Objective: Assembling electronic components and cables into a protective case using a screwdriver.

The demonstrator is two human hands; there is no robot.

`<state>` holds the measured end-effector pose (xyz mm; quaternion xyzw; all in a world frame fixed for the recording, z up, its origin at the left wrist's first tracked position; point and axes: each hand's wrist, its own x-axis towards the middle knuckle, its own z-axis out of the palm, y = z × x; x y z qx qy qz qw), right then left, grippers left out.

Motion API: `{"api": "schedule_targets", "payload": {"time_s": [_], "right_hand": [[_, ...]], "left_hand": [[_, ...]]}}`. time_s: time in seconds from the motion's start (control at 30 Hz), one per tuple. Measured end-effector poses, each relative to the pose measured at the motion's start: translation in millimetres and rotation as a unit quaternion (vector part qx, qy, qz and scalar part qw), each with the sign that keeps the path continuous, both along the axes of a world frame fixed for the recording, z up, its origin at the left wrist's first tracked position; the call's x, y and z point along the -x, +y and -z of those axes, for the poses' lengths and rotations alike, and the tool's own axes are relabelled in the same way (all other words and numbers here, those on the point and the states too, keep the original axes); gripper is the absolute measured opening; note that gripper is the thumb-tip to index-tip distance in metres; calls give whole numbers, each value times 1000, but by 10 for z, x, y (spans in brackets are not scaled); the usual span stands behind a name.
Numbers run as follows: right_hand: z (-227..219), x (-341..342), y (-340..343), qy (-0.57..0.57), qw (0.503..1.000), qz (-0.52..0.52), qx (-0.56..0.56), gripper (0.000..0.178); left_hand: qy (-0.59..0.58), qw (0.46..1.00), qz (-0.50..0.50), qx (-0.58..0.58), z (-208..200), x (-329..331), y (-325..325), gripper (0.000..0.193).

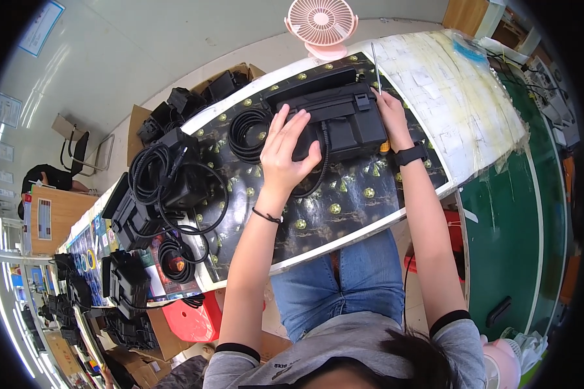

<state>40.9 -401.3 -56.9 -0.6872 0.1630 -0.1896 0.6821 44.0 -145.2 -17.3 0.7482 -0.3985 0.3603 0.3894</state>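
Left hand (285, 154) spread over boxy black plastic unit (344, 107); right hand (393, 122) alongside, hold unclear. Ribbed black cable (235, 138) coiled; remainder unclear

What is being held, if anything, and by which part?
The right hand holds a metal-shafted tool, apparently by its handle; the open left hand holds nothing.

Short dark lettering (282, 373) on grey shirt (344, 332); framed wall notices (41, 27) unreadable.

Near mat (363, 189) offers room; coiled cable (235, 137) blocks left of case (344, 111).
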Motion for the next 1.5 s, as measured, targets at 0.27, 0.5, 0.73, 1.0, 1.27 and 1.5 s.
{"api": "schedule_targets", "payload": {"time_s": [0.27, 0.5, 0.73, 1.0, 1.27, 1.5], "right_hand": [[-41, -15, 69, -23, 999, -41, 4, 33], [-37, -33, 127, -24, 997, -50, 60, 33], [-176, 41, 159, -95, 992, 79, 34, 23], [-279, 147, 206, -206, 948, 164, 181, 17], [-203, 93, 248, -154, 933, 39, 322, 29], [-162, 82, 229, -173, 932, 38, 317, 28]], "left_hand": [[-21, 982, -115, -151, -400, 216, -21, 37], [67, 970, -9, -234, -607, 220, -231, 42], [55, 980, -12, -191, -501, 148, -199, 25], [94, 983, -70, -139, -471, 87, -295, 16], [108, 982, -78, -134, -462, 73, -280, 16], [119, 981, -79, -132, -472, 67, -291, 17]]}}
